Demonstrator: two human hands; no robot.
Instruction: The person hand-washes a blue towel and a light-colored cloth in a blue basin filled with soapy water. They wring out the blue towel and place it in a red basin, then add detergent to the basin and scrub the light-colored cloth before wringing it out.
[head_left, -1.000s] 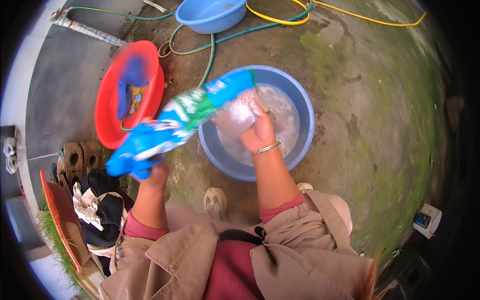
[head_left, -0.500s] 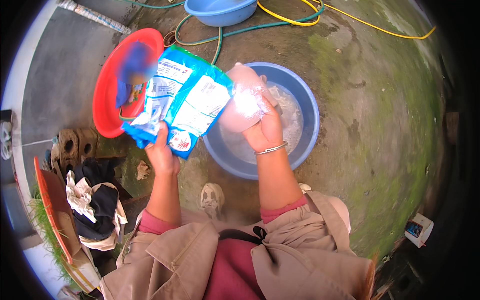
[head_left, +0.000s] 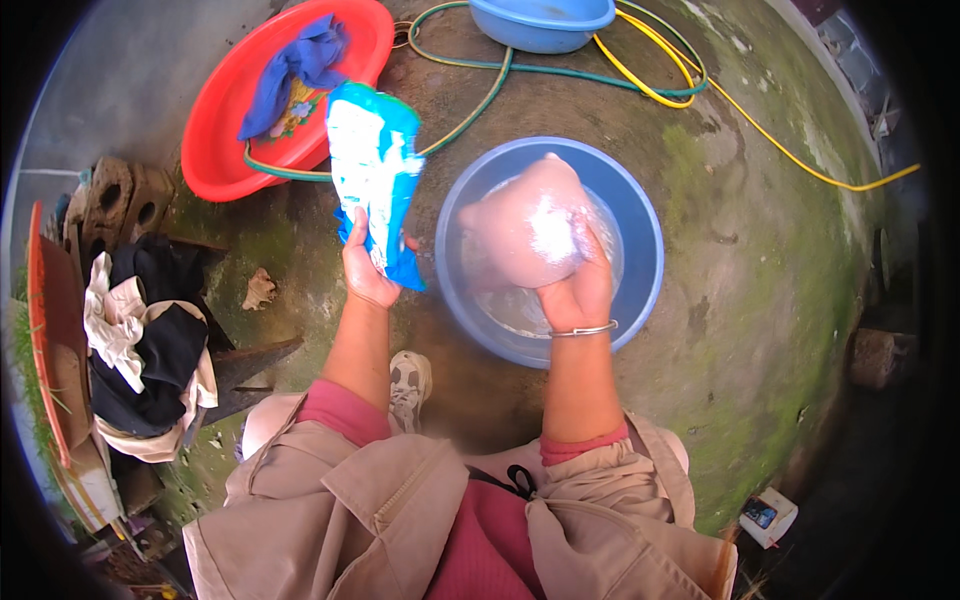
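Note:
My left hand (head_left: 368,272) is closed on the lower end of a blue, green and white plastic packet (head_left: 375,165). The packet stands nearly upright between the red and blue basins, and its print is washed out by glare. In my right hand (head_left: 582,297) is a shiny, rounded pink thing (head_left: 525,220) with a small pointed corner at the top; its exact kind is unclear. It hangs over a round blue basin (head_left: 645,260) of cloudy water. My right thumb and fingers grip its lower right edge, some fingers hidden by it.
A red basin (head_left: 210,160) with a blue cloth (head_left: 300,70) is at the far left. Beyond sit another blue basin (head_left: 540,38), a green hose (head_left: 480,115) and a yellow hose (head_left: 790,165). Black and white cloths (head_left: 160,370) lie left, near hollow bricks (head_left: 120,200).
The packet has swung more upright and away from the pink thing. The pink thing has turned more face-on and moved lower over the basin. The whole view has shifted.

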